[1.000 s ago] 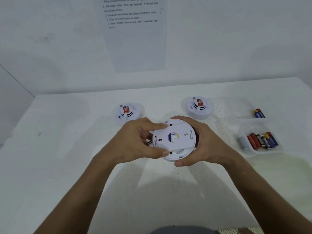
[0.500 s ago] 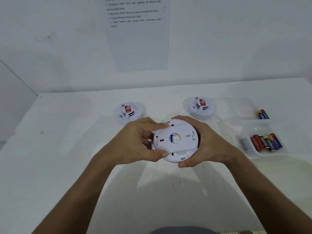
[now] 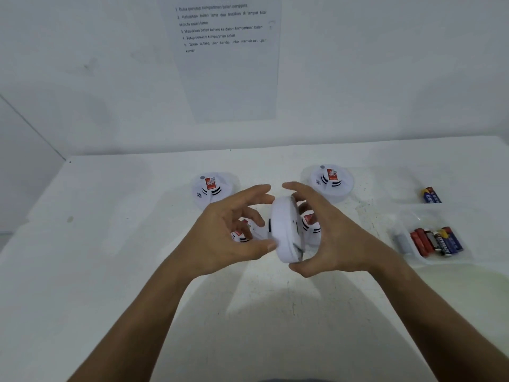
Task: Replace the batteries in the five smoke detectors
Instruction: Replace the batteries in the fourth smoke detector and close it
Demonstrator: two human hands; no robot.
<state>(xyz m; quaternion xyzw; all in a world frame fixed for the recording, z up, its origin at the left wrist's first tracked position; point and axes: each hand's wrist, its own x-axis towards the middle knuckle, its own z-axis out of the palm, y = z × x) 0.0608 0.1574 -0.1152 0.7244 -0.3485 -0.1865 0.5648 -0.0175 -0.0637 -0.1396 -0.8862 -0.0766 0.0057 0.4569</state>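
Held on edge between left hand (image 3: 220, 232) and right hand (image 3: 330, 232) — round white plastic smoke detector (image 3: 285, 230); behind, two more; right — clear battery tray (image 3: 429, 260).

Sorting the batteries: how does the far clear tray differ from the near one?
The far tray holds one blue battery alone; the near tray holds a row of red ones and dark blue ones plus a grey item. The far tray is mostly bare; the near one looks crowded. Both are clear plastic, at the table's right.

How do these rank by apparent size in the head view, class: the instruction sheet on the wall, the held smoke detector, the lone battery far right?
1. instruction sheet
2. held smoke detector, though nearer the camera
3. lone battery
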